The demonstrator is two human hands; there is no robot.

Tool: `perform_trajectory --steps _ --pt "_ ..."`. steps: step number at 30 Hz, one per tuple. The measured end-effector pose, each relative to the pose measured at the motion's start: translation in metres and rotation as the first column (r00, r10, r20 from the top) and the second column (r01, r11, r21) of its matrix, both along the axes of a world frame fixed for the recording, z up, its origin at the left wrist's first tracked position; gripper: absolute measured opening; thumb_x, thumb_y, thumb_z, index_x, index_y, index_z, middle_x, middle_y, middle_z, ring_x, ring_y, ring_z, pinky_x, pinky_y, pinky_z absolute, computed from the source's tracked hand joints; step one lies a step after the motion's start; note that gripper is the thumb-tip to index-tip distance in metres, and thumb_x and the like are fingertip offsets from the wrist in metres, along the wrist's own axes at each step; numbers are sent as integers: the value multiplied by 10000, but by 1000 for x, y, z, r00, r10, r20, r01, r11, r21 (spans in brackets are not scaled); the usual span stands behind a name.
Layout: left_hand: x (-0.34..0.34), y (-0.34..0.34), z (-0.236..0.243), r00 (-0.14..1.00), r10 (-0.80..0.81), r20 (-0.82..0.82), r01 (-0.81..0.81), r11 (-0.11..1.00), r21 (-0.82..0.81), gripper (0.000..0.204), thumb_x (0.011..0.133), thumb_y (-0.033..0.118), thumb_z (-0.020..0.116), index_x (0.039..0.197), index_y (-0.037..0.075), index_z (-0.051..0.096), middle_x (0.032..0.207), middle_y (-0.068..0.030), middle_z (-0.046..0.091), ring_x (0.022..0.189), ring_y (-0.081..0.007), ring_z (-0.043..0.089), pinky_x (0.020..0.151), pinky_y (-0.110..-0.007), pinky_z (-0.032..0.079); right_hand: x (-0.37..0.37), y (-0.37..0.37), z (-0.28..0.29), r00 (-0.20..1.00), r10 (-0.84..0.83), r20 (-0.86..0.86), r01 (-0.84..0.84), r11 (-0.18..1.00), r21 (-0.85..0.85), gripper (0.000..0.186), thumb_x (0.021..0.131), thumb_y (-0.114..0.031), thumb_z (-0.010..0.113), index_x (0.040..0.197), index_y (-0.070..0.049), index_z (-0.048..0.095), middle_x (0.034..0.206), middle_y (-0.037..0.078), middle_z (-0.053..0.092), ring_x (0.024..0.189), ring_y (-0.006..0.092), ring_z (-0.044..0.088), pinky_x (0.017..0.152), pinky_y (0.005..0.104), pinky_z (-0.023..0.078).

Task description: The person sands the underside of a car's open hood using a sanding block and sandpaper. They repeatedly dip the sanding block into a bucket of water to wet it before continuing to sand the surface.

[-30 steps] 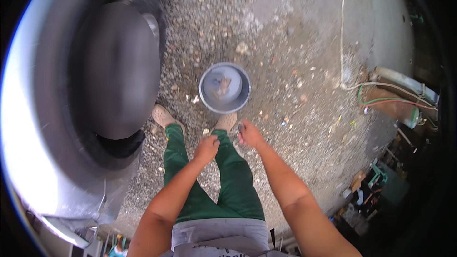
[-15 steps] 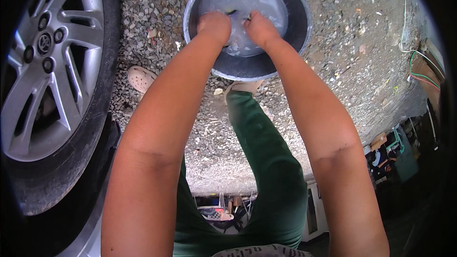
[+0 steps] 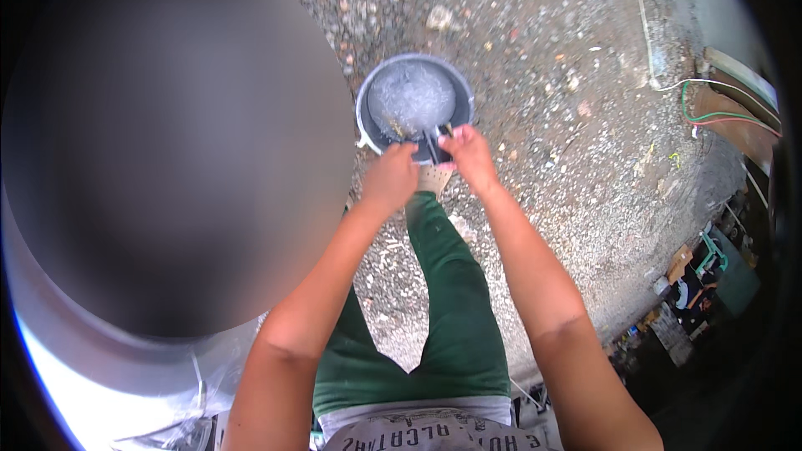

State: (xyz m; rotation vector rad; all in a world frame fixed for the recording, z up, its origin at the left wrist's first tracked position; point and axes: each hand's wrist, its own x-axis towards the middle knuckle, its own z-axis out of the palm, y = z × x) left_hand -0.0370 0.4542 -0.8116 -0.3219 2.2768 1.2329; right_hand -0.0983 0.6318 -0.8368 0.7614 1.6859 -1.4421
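Observation:
A round dark basin (image 3: 464, 108) with a pale rim stands on the gravel, holding cloudy, bubbly water (image 3: 411, 93). Over its near edge, my right hand (image 3: 469, 156) pinches a small dark object (image 3: 433, 147) with thin straight edges; its kind cannot be made out. My left hand (image 3: 391, 179) is closed at the other side of this object, fingertips toward it. What the left fingers hold, if anything, is partly hidden and blurred.
A large dark blurred patch (image 3: 175, 142) covers the left side, with silvery car bodywork (image 3: 100, 367) below it. Gravel ground (image 3: 576, 58) surrounds the basin. White, green and red cords (image 3: 687, 100) lie at the right, with cluttered items (image 3: 689, 284) beyond. My shoe (image 3: 434, 177) touches or nearly touches the basin.
Both hands have come up out of the water to the basin's near edge, bringing a dark object into view. My view has risen, so the basin looks smaller; a blurred patch replaces the wheel.

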Motion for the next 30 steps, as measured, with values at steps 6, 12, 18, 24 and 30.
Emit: perform_trajectory --steps 6,12,18,24,30 --pt "-5 23 224 976 199 -91 -187 974 126 482 796 211 824 1145 -6 572 1100 -166 590 921 -285 638 776 -396 538 16 -6 203 941 82 -328 -68 996 53 343 899 -170 751 763 -82 448 694 -29 453 656 46 446 452 262 387" --pt "-1 34 380 946 273 -174 -229 945 233 417 829 139 805 1130 -18 562 1062 -105 595 845 -180 628 773 -341 544 7 -1 383 942 18 -334 -63 990 -126 423 923 -340 750 745 -90 459 645 -16 509 529 55 523 400 245 429" --pt "-10 48 492 745 658 105 -541 505 673 98 1009 134 593 979 41 591 906 -50 641 776 -99 629 649 -268 591 -21 18 519 862 -130 -490 -93 909 -406 272 983 -312 670 881 -66 611 746 -8 629 611 62 590 500 255 498" --pt "-17 33 548 660 750 55 -564 445 696 73 983 88 614 1044 51 630 847 -5 622 757 -91 619 643 -261 574 -21 35 565 810 101 -578 -319 902 -290 270 994 -278 644 861 -44 622 783 25 653 665 118 652 587 282 569" --pt "-1 25 537 736 599 -316 -456 783 423 225 951 79 618 1154 17 692 787 -4 675 672 -80 594 615 -250 495 -10 54 553 730 134 -671 -400 879 -260 422 937 -183 703 1291 6 570 1192 118 647 1041 181 649 834 336 572"
